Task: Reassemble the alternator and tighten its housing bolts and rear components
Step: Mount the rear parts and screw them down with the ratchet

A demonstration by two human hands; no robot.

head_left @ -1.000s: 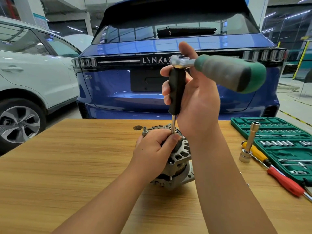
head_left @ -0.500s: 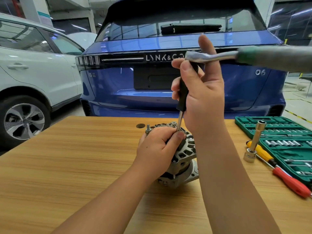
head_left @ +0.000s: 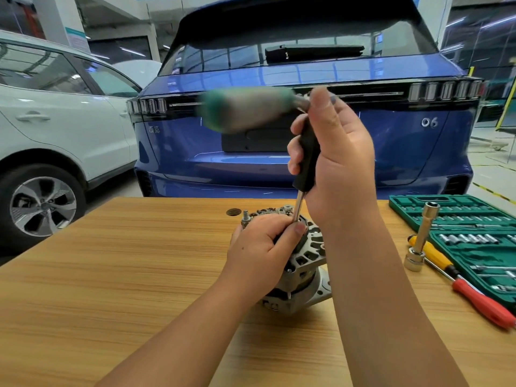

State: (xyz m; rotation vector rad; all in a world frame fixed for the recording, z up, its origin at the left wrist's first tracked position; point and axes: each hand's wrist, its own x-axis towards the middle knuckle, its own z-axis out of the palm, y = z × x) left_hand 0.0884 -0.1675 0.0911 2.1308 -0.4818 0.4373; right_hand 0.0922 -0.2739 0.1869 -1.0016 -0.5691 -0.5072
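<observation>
Head view. We see the alternator (head_left: 303, 263) standing on the wooden table (head_left: 111, 275), near the far edge, rear end up. Our left hand (head_left: 259, 247) grips its upper housing, fingers curled over the top, thumb pressed beside the tool shaft. Our right hand (head_left: 335, 155) is clenched round the black handle of the extension driver (head_left: 307, 157), which stands close to upright; its steel shaft runs down into the alternator's rear, the tip hidden behind the left thumb. On top of the driver sits the ratchet (head_left: 245, 110), its green-and-grey handle pointing left and motion-blurred; the head is hidden behind the right fingers.

To the right on the table: a green socket set case (head_left: 460, 219), open, and a steel socket extension (head_left: 421, 236) standing tilted, leaning over a yellow screwdriver (head_left: 435, 254). A red screwdriver (head_left: 483, 303) lies nearer the edge. A small dark disc (head_left: 233, 211) lies beyond the alternator.

Behind the table: a blue car (head_left: 279, 152), rear toward us, and a white car (head_left: 55, 135) on the left.
</observation>
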